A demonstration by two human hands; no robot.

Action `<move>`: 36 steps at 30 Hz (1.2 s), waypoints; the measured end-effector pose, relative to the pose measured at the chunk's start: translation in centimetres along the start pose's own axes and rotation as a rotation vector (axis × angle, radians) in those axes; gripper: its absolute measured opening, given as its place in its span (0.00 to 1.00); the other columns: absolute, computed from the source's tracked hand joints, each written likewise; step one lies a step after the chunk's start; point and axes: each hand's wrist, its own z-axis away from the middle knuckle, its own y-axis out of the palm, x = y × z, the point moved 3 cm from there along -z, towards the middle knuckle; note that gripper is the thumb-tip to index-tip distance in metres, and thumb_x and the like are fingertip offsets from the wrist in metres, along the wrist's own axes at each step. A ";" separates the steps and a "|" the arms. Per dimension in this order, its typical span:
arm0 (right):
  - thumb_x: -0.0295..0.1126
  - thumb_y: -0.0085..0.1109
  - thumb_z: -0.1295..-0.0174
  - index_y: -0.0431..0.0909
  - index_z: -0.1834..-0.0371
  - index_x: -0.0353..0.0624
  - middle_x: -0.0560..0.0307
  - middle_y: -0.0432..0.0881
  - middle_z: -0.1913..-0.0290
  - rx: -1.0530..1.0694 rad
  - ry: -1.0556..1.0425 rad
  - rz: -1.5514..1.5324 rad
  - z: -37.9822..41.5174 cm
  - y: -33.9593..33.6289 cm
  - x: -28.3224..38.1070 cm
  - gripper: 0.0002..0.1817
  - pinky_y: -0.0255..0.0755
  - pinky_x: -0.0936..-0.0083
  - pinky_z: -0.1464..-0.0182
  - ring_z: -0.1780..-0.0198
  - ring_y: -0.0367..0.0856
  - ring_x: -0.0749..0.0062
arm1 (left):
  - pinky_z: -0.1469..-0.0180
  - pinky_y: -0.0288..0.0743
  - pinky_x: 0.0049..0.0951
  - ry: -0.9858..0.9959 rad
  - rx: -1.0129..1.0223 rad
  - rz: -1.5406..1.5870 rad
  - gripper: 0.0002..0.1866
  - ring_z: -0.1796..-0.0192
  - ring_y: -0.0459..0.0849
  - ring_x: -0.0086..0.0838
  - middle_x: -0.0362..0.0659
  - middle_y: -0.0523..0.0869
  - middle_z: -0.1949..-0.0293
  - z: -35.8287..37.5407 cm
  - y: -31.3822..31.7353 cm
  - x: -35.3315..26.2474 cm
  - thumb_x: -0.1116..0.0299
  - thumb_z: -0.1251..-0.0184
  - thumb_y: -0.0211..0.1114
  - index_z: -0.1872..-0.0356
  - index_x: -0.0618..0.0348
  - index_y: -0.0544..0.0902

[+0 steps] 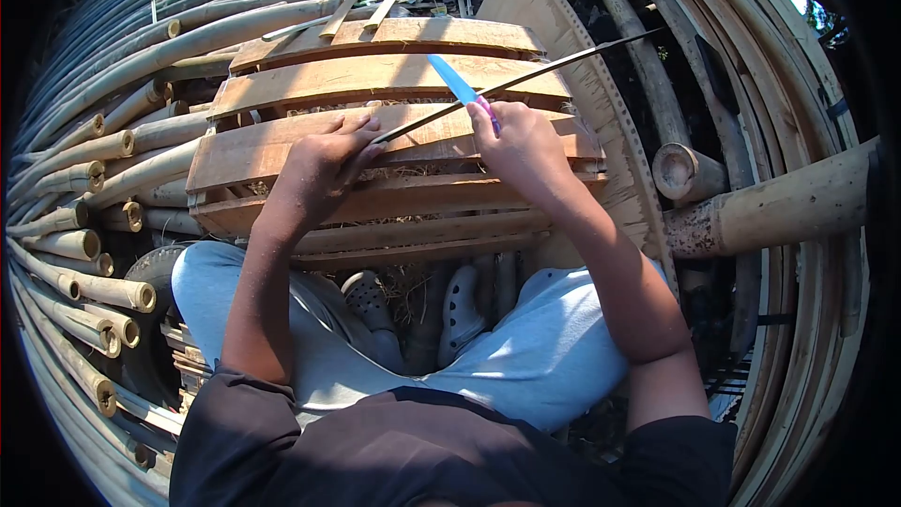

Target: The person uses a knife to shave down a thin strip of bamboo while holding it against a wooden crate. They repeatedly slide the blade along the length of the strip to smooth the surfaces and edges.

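Observation:
A knife with a blue blade (451, 79) and a pinkish-purple handle is gripped in my right hand (526, 148), its blade pointing up and to the left. The blade crosses a long, thin dark strip (563, 62) that runs from my left hand up to the right. My left hand (330, 152) rests over the wooden slats (413, 122), its fingers closed on the strip's lower end. Under both hands is the slatted wooden surface, with gaps between its boards.
Bamboo poles (113, 291) are stacked along the left. Loose flat slivers (389, 0) lie at the back of the slats. A woven panel (601, 122) leans on the right, beside a thick bamboo pole (779, 209) and long curved strips (798, 347).

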 end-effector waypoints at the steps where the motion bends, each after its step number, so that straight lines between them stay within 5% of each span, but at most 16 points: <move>1: 0.52 0.52 0.24 0.90 0.60 0.43 0.38 0.88 0.66 0.015 -0.006 0.030 0.2 -0.1 0.4 0.25 0.81 0.47 0.52 0.58 0.89 0.40 | 0.22 0.69 0.49 -0.016 0.001 -0.009 0.14 0.36 0.83 0.49 0.56 0.87 0.41 0.0 0.0 0.0 0.70 0.22 0.62 0.41 0.64 0.84; 6: 0.54 0.52 0.24 0.90 0.63 0.43 0.40 0.90 0.66 -0.112 0.130 0.192 -2.8 -2.8 -2.9 0.26 0.82 0.47 0.56 0.60 0.90 0.42 | 0.25 0.72 0.46 -0.031 0.009 -0.028 0.14 0.33 0.82 0.46 0.56 0.87 0.41 0.3 0.3 0.2 0.70 0.23 0.63 0.42 0.63 0.85; 11: 0.52 0.51 0.23 0.89 0.61 0.40 0.38 0.89 0.66 -0.011 -0.029 -0.061 0.8 1.4 0.9 0.26 0.80 0.46 0.52 0.59 0.89 0.38 | 0.34 0.80 0.46 -0.053 -0.013 -0.051 0.16 0.31 0.79 0.52 0.59 0.85 0.40 0.3 0.5 0.5 0.65 0.23 0.64 0.43 0.63 0.86; 18: 0.52 0.49 0.22 0.89 0.60 0.40 0.38 0.90 0.64 -0.029 0.182 0.126 -2.8 -2.4 -3.3 0.27 0.82 0.47 0.53 0.58 0.90 0.41 | 0.31 0.78 0.42 -0.037 -0.017 -0.052 0.14 0.30 0.79 0.48 0.56 0.86 0.39 0.4 0.4 0.3 0.70 0.23 0.64 0.43 0.65 0.85; 24: 0.50 0.49 0.22 0.88 0.59 0.40 0.37 0.88 0.66 0.027 -0.033 0.044 1.3 0.4 2.1 0.25 0.79 0.44 0.50 0.58 0.88 0.37 | 0.34 0.80 0.46 -0.042 -0.020 -0.041 0.15 0.32 0.79 0.50 0.58 0.85 0.40 0.2 0.3 0.1 0.66 0.24 0.65 0.44 0.63 0.86; 30: 0.51 0.49 0.21 0.89 0.60 0.39 0.39 0.90 0.65 -0.078 0.214 0.107 -3.0 -3.0 -3.9 0.27 0.82 0.47 0.52 0.59 0.90 0.42 | 0.30 0.78 0.43 -0.041 -0.015 -0.032 0.14 0.30 0.79 0.49 0.56 0.85 0.38 0.3 0.3 0.1 0.69 0.23 0.64 0.42 0.63 0.85; 36: 0.50 0.49 0.22 0.88 0.60 0.40 0.37 0.89 0.65 0.037 -0.026 0.064 1.9 0.4 2.7 0.26 0.80 0.45 0.51 0.58 0.89 0.38 | 0.29 0.77 0.43 -0.066 0.021 -0.050 0.15 0.30 0.79 0.50 0.55 0.85 0.37 0.2 0.2 -0.1 0.68 0.23 0.64 0.42 0.63 0.85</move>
